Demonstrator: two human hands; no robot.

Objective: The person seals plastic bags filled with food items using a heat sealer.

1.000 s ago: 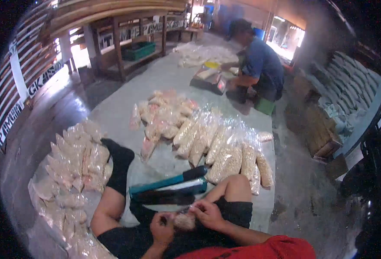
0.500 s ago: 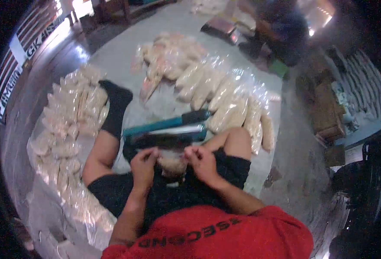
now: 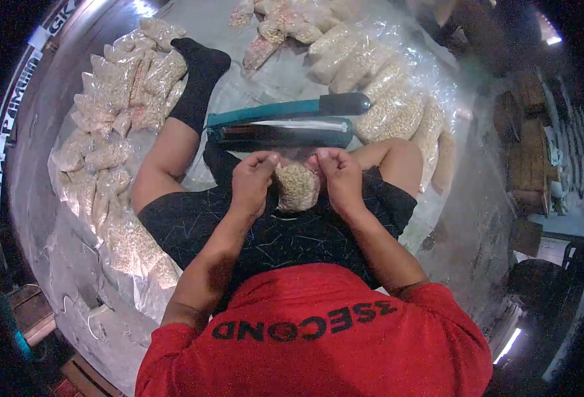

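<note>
Head view has dipped; the bag [image 3: 297,188] (between fingers [image 3: 267,161]) looks sharper.

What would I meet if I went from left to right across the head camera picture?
Lettered wall boards → heap of filled bags on the left → left hand → small filled bag → right hand → brown boxes → stacked pale sacks.

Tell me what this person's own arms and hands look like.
The red shirt, with black 3SECOND lettering, has short sleeves that leave both forearms bare. The left hand and right hand wear no gloves; no watch or bracelet shows.
</note>
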